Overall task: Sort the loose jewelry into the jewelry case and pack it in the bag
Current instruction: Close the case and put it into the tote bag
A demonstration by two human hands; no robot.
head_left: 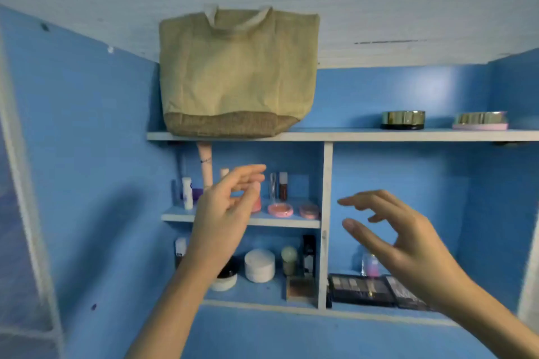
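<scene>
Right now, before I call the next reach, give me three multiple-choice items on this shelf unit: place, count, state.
1. Where is the tote bag? A) left end of the top shelf B) middle shelf C) bottom shelf
2. How many round gold tins stand right of it? A) one B) two C) four
3. What do the hands hold? A) a tin B) the bag C) nothing
1 A, its base rests there; 2 B, a black-based tin and a pink-based tin; 3 C, left hand and right hand are raised, fingers loose, empty.
</scene>
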